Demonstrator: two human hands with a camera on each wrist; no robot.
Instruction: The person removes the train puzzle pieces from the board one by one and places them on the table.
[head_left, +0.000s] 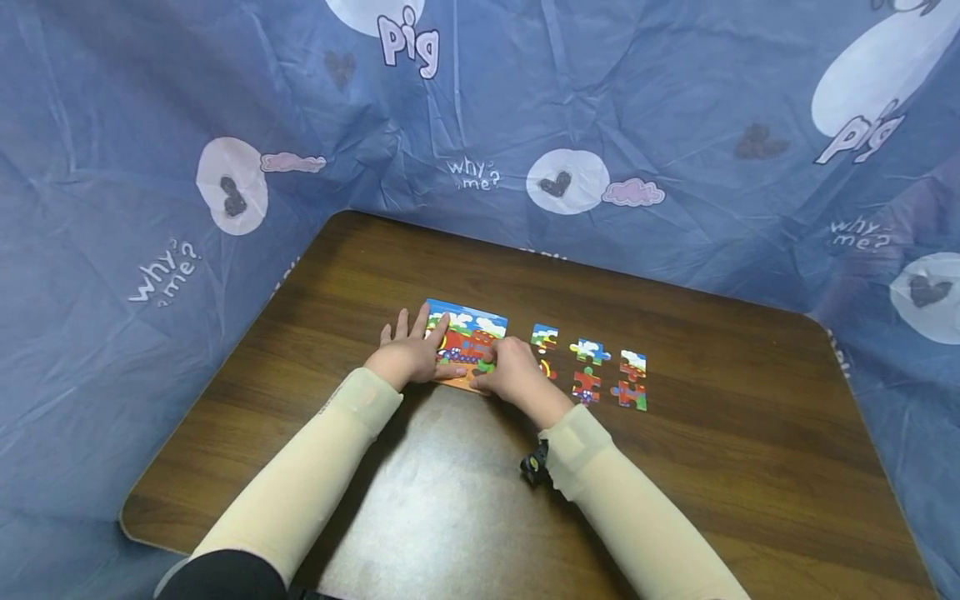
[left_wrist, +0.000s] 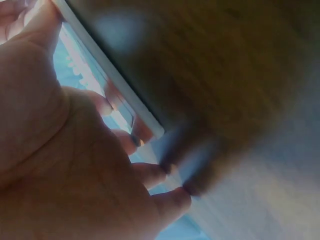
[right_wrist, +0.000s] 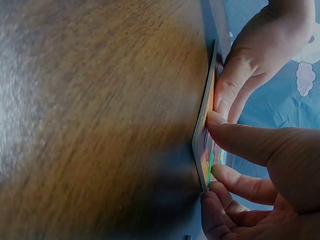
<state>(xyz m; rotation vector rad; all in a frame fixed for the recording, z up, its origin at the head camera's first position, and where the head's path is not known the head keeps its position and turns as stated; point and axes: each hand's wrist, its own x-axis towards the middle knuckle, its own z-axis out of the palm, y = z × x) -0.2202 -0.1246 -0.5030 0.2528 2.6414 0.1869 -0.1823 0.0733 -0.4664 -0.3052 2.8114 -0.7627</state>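
Observation:
A small puzzle board [head_left: 463, 317] with a red train, clouds and blue sky lies at the middle of the table. My left hand [head_left: 408, 357] rests over its left side with fingers spread, the thumb stretched along the near edge. Fingertips of the left hand [left_wrist: 65, 145] touch the board's end in the left wrist view. At the near right corner my right hand [head_left: 517, 371] pinches a green puzzle piece [head_left: 483, 366] between thumb and fingers, low against the board. In the right wrist view the right thumb [right_wrist: 245, 140] lies close to the left hand [right_wrist: 250, 65].
Several loose puzzle pieces lie in two rows right of the board, among them a blue-sky piece [head_left: 590, 351], a red piece [head_left: 586, 386] and a corner piece [head_left: 633, 363]. The brown wooden table [head_left: 720, 450] ends before a blue printed curtain [head_left: 480, 125].

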